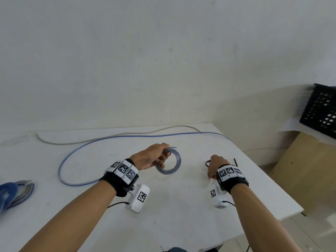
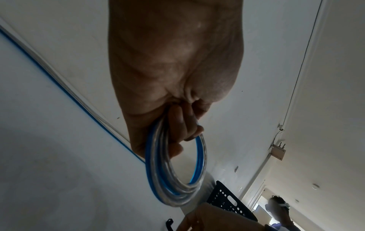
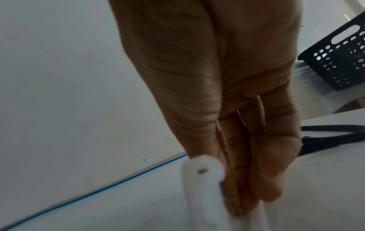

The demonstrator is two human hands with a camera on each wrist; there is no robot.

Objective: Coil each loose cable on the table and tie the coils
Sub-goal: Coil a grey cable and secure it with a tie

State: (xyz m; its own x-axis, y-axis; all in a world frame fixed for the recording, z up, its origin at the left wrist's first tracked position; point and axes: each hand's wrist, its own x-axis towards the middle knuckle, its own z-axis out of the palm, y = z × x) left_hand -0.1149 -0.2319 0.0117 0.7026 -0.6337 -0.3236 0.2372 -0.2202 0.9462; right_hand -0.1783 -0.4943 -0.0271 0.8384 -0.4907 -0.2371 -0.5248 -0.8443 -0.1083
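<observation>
My left hand (image 1: 161, 157) grips a small coil of clear, blue-striped cable (image 1: 170, 163) and holds it just above the white table (image 1: 181, 206); in the left wrist view the fingers (image 2: 183, 128) curl through the coil (image 2: 158, 179). My right hand (image 1: 214, 165) reaches down to the table among thin black ties (image 1: 207, 162). Its fingers (image 3: 256, 171) lie straight and close together, tips on the surface. A white rounded piece (image 3: 201, 179) stands against the thumb side; whether it is pinched I cannot tell. A long loose blue-striped cable (image 1: 61, 166) and a grey cable (image 1: 109, 138) lie across the far table.
A tied bundle of grey and blue cable (image 1: 18, 192) sits at the table's left edge. A black perforated basket (image 1: 323, 113) stands on a cardboard box (image 1: 309, 170) right of the table. Another black tie (image 1: 235, 161) lies near the right edge. A person (image 2: 280, 209) stands in the background.
</observation>
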